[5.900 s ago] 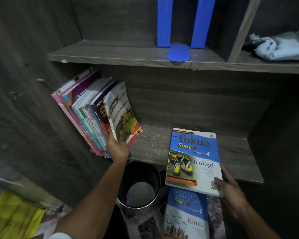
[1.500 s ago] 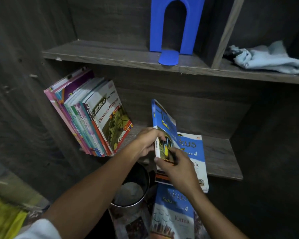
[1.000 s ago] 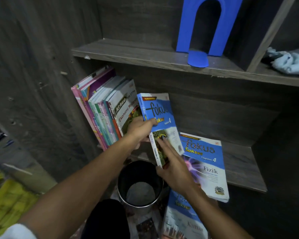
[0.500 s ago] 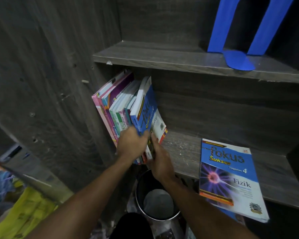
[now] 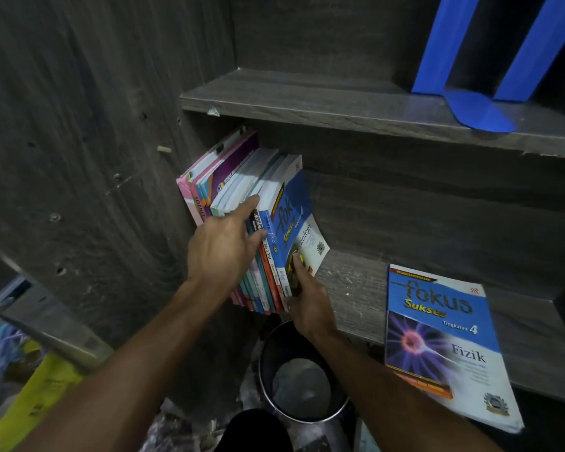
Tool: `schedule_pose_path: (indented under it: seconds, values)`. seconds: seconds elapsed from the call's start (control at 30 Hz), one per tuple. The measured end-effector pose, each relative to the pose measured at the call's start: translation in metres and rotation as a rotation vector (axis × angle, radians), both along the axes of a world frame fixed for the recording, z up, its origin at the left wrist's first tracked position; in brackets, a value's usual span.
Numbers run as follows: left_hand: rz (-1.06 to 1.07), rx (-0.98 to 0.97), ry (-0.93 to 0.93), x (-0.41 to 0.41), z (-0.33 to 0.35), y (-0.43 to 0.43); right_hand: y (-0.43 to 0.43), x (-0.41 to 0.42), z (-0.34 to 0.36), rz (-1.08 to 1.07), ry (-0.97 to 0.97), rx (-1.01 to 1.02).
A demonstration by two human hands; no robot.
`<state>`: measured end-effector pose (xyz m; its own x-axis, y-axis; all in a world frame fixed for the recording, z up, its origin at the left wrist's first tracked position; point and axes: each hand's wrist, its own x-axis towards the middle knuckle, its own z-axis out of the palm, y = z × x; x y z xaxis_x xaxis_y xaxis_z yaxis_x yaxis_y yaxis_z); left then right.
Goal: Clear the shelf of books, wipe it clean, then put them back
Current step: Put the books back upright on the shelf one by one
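A row of books (image 5: pixel 229 187) leans against the left wall of the dark wooden shelf (image 5: pixel 356 288). The blue Biology book (image 5: pixel 299 220) stands at the right end of the row. My left hand (image 5: pixel 222 249) lies against the spines with straight fingers, the index finger reaching up between the books. My right hand (image 5: pixel 307 301) grips the lower edge of the Biology book, thumb on its cover. A blue Fizik book (image 5: pixel 444 344) lies flat on the shelf to the right, overhanging the front edge.
A blue metal bookend (image 5: pixel 480 86) stands on the upper shelf (image 5: pixel 307 102). A round metal bin (image 5: pixel 304 376) sits on the floor below my right arm. Yellow and blue things (image 5: pixel 33 380) lie on the floor at the left.
The Biology book went from the shelf into the right end of the leaning row. My left hand's fingers have straightened against the spines. The camera moved closer and to the left.
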<state>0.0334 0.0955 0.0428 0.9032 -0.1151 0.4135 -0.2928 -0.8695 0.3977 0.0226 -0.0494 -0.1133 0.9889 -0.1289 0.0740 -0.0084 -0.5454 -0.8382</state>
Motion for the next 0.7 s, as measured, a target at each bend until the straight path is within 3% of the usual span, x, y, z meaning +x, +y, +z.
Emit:
schedule_pose_path:
  seconds: [0.3,0.47,0.7]
  values:
    - [0.027,-0.142,-0.060,-0.004,-0.006,-0.008,0.001,0.001,-0.002,0.006,0.014,0.037]
    - [0.020,-0.118,-0.124,0.002,-0.010,-0.009,0.003,0.000,-0.020,-0.001,-0.094,0.058]
    - [0.020,-0.058,-0.115,0.003,-0.013,-0.010,-0.011,-0.005,0.016,0.151,0.059,0.032]
